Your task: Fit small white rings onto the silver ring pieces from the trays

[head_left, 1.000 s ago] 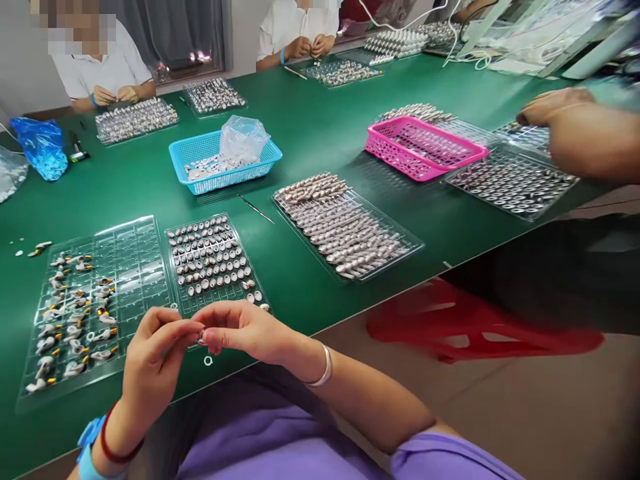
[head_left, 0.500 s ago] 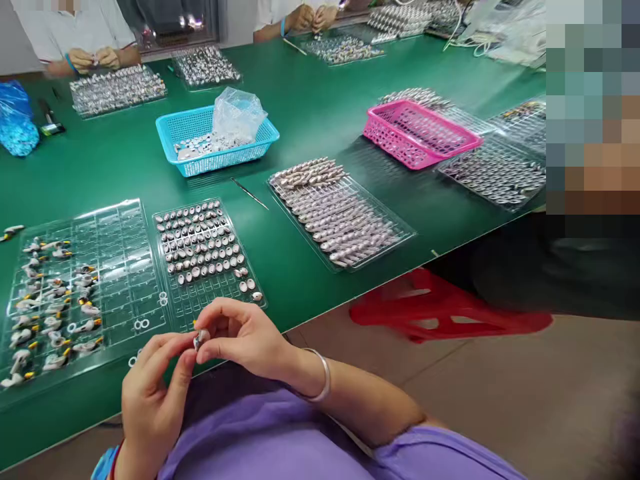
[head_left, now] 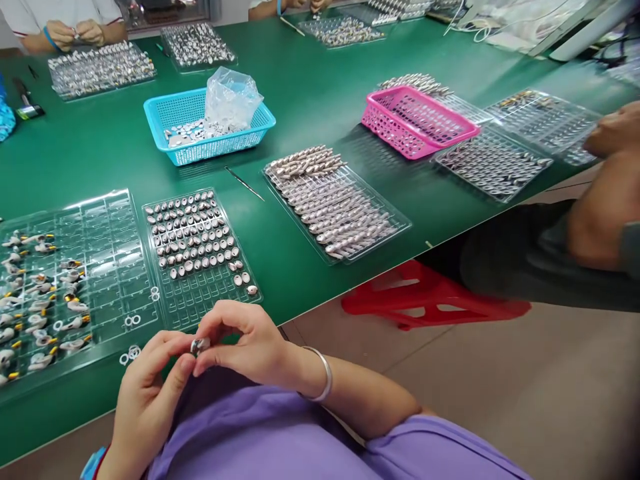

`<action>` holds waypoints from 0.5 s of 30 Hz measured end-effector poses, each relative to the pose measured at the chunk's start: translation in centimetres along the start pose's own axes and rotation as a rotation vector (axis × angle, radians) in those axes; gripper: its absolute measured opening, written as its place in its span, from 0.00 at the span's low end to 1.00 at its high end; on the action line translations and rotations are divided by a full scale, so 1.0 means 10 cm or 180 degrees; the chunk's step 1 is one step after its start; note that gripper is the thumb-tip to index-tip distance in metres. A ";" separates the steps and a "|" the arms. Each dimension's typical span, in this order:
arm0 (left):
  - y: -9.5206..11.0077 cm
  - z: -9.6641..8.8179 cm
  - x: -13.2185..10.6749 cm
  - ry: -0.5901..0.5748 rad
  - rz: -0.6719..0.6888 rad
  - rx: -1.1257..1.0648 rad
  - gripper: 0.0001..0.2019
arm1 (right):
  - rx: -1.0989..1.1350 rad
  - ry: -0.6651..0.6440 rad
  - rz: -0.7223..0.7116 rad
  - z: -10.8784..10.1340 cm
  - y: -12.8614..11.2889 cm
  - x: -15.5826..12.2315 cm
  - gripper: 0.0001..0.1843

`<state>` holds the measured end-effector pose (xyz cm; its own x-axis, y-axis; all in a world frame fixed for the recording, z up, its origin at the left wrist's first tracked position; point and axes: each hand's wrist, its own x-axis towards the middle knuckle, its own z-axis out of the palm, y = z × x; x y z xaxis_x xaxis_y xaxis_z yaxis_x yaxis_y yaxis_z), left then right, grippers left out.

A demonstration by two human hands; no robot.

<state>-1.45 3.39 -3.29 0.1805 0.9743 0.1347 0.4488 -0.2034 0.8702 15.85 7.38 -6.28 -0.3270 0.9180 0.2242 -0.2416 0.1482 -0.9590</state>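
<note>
My left hand (head_left: 147, 393) and my right hand (head_left: 245, 343) meet at the green table's near edge, over my lap. Both pinch one small silvery metal part (head_left: 200, 345) between thumbs and fingertips. Just beyond them lies a clear tray (head_left: 200, 303) with rows of the same small metal parts. To its left, another clear tray (head_left: 107, 227) holds white pieces with yellow tips along its left side. A few small white rings (head_left: 131, 353) lie on that tray near my left hand.
A clear tray of long silvery pieces (head_left: 335, 207) sits mid-table, with a thin tool (head_left: 244, 183) beside it. Farther back stand a blue basket (head_left: 210, 127) with a plastic bag and a pink basket (head_left: 415, 123). A co-worker's arm (head_left: 600, 200) reaches in at right; a red stool (head_left: 430, 300) stands below.
My hands have drawn back from above the tray to the table's edge, still pinching the small part. The view has tilted down. The co-worker's arm has shifted lower at right.
</note>
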 end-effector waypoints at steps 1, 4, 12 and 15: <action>0.00 0.00 0.00 -0.0030 -0.0029 0.0028 0.09 | -0.0196 -0.0026 -0.0195 -0.01 -0.01 0.00 0.14; 0.01 0.01 -0.02 0.0025 0.0047 0.0308 0.08 | -0.0695 -0.0123 -0.0705 -0.03 -0.05 0.00 0.11; 0.00 0.02 -0.06 0.0617 0.0916 0.1320 0.08 | -0.1804 -0.0379 -0.1167 -0.10 -0.12 -0.02 0.05; 0.00 0.04 -0.06 0.0695 0.1022 0.1471 0.08 | -0.2282 -0.0456 -0.1484 -0.10 -0.09 -0.01 0.08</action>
<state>-1.20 2.77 -3.50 0.2081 0.8446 0.4933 0.7444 -0.4639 0.4803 16.99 7.47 -5.63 -0.4615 0.6578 0.5952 0.2387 0.7383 -0.6308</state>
